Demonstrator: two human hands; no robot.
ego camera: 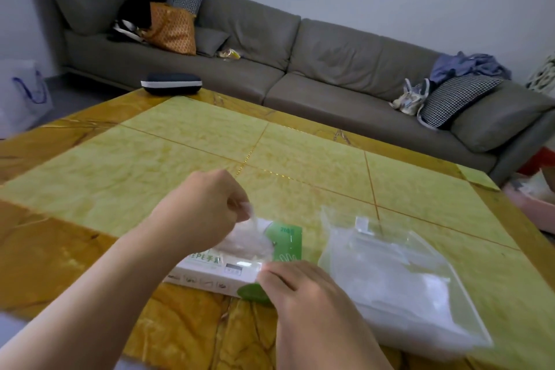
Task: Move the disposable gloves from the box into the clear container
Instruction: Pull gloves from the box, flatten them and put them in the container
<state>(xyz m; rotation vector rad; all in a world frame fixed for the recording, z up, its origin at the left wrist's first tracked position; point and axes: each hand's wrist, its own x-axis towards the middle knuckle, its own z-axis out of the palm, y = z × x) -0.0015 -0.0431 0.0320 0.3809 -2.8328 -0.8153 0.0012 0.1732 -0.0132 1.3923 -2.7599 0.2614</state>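
Glove box (240,264), near counter (180,159) edge: my right hand (295,285) pins its corner, fingers flat. Left hand (204,207) fingers pinch a disposable glove (249,237), half-drawn from the box opening. Clear container (399,276) just beside, right. Next: pull free, carry across.

The glove box (237,261) is a flat white-and-green carton lying on its broad face near the table's front edge, its top opening turned up, with green glove outlines printed on its right end. A thin, crinkled translucent glove (250,237) rises out of that opening, its upper end pinched and lifted clear of the carton while the lower part stays bunched at the slot. Just beside the box on its right sits the clear container (402,282), a shallow rectangular see-through tub, open at the top, holding a loose pale heap of translucent gloves.
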